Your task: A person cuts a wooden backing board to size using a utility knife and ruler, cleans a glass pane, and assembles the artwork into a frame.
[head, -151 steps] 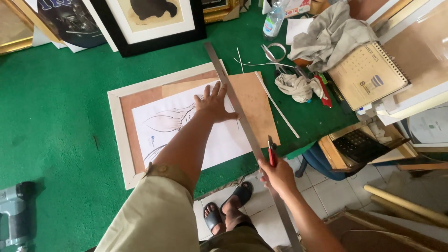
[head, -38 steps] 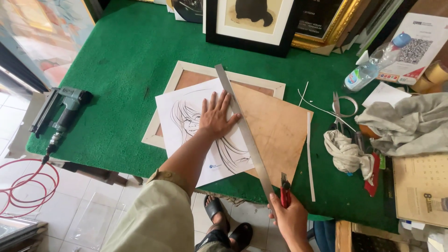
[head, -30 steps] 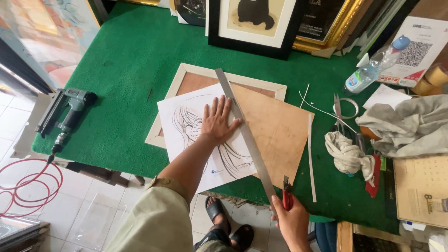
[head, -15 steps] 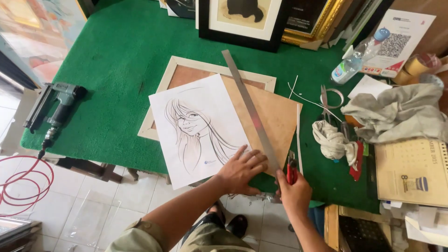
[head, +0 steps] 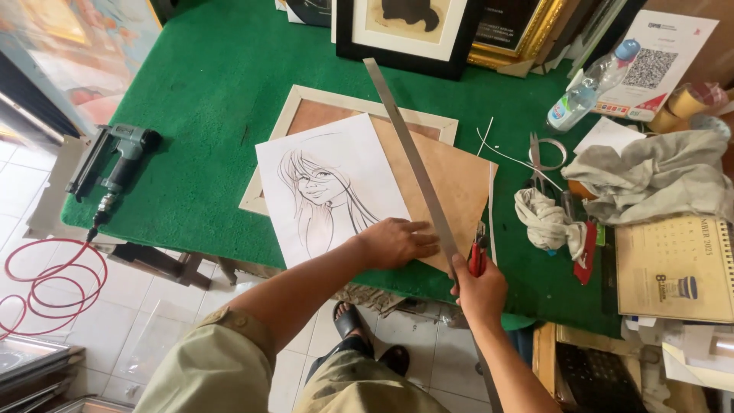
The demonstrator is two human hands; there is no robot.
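Green felt is covering the table [head: 206, 84], and white floor tiles are showing below its near edge. At that near edge, the right hand [head: 480, 289] is being closed around a red-handled cutter [head: 477, 254] together with the near end of a long metal ruler [head: 411, 157]. Just beside it, the left hand [head: 397, 242] is being pressed flat, fingers spread, on the lower corner of a drawing sheet [head: 330, 187] showing a long-haired face. The sheet is lying partly over a brown backing board [head: 459, 180] and a pale wooden frame [head: 306, 98]. The ruler is running diagonally across the board toward the far edge, where a black-framed picture [head: 413, 27] is leaning. A nail gun [head: 115, 157] is lying at the left edge, and scissors [head: 535, 157] and a crumpled cloth [head: 547, 222] are resting toward the right.
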